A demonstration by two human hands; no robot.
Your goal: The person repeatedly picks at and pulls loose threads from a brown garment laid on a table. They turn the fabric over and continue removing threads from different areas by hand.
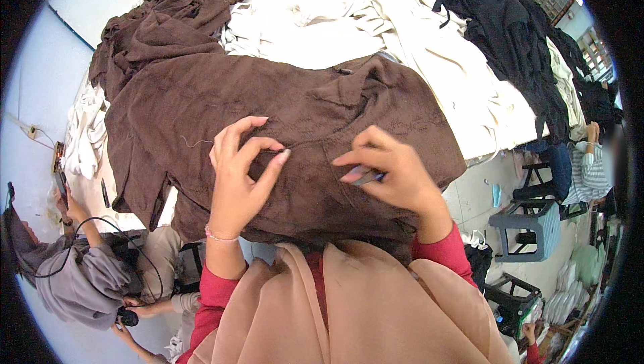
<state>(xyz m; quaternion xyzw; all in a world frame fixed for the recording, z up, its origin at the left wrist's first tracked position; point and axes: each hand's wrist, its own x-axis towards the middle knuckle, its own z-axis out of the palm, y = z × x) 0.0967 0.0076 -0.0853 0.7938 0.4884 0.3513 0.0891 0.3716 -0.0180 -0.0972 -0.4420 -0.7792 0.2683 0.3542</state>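
Note:
A brown fleece garment lies spread over the table in front of me, creased, with loose threads on it. My left hand is at its middle, thumb and forefinger closed in a pinch; what they hold is too small to make out. Just right of it, my right hand is closed on a small grey tool, mostly hidden by the fingers and slightly blurred.
Brown, white and black garments are heaped on the table. Co-workers are at the left; another person sits at the right. Plastic stools stand on the floor at the right.

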